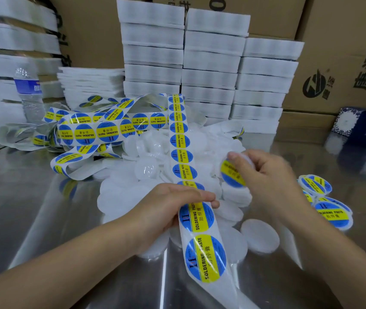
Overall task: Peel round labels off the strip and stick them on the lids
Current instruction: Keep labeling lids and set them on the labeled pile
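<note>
A long backing strip of round blue-and-yellow "soldering paste" labels runs from a tangled heap at the back left down to the front edge. My left hand grips the strip near its lower part. My right hand holds a translucent white lid with a label on its face, raised over the pile of plain lids in the middle of the table. Labelled lids lie in a small heap to the right.
The table is shiny steel. A water bottle stands at the back left. Stacks of white trays and cardboard boxes line the back. A blue patterned box sits at the far right.
</note>
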A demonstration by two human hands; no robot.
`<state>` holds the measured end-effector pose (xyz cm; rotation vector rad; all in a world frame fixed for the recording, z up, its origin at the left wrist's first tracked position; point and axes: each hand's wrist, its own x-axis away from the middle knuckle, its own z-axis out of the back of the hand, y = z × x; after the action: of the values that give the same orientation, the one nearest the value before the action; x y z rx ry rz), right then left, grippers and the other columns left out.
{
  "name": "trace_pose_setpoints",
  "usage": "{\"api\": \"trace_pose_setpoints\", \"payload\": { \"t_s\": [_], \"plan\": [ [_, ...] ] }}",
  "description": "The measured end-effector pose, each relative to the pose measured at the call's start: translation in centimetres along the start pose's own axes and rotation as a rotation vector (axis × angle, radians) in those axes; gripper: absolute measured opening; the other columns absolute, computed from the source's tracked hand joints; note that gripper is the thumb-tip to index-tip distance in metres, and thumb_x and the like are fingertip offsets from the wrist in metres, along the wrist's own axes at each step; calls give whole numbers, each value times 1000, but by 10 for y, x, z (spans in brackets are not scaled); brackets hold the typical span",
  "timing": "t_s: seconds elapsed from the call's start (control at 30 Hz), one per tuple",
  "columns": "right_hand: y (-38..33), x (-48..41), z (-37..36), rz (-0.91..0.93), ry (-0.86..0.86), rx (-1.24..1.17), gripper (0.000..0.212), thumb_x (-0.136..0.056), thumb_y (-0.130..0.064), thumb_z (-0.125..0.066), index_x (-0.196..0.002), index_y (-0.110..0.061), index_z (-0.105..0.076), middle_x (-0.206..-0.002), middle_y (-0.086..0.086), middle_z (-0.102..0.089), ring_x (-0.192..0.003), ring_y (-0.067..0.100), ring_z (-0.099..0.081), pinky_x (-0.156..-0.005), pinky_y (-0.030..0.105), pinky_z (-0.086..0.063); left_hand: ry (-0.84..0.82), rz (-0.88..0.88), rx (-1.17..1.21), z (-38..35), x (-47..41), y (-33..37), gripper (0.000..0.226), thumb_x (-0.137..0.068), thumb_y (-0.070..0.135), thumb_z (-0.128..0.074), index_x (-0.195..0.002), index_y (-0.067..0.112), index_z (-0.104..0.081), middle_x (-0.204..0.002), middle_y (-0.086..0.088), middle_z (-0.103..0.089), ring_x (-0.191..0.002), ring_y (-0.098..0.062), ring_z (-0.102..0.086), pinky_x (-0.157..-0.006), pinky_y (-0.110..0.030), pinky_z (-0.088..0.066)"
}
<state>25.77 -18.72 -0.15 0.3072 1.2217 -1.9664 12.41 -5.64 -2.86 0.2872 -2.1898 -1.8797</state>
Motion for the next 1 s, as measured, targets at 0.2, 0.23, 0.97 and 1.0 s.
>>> {"api": "trace_pose_setpoints", "payload": {
  "t_s": [0.2, 0.23, 0.97, 1.0],
  "plan": [
    [44, -25, 40, -269, -41, 607, 21, -88, -30, -56, -75, -15, -61, -73, 7, -60, -74, 31, -54, -57, 32, -36, -38, -12, -119, 2, 1, -2, 29, -84, -4, -59, -98, 17, -72, -100, 0, -75, -90, -14, -72, -75, -21, -57],
    [52, -27, 46, -334, -78, 659, 19, -87, -29, -57, -75, -15, -62, -75, 8, -62, -74, 31, -56, -59, 31, -39, -42, -12, -120, 2, 0, -1, 31, -83, -5, -59, -100, 18, -71, -100, 0, -75, -89, -15, -72, -73, -21, -57],
    [-19, 14, 7, 107, -507, -233, 29, -58, -49, -74, -79, -28, -75, -79, -5, -64, -73, 13, -59, -74, 27, -49, 140, 7, -187, 9, -8, -5, 50, -61, 26, -74, -111, 28, -65, -82, -4, -75, -66, -22, -65, -55, -24, -51],
    [-20, 17, 5, 131, -557, -248, 25, -60, -43, -77, -80, -29, -75, -80, -5, -62, -73, 10, -57, -74, 25, -48, 158, 7, -191, 9, -9, -4, 53, -59, 29, -71, -112, 28, -63, -78, -5, -74, -61, -23, -59, -47, -22, -46]
  ]
}}
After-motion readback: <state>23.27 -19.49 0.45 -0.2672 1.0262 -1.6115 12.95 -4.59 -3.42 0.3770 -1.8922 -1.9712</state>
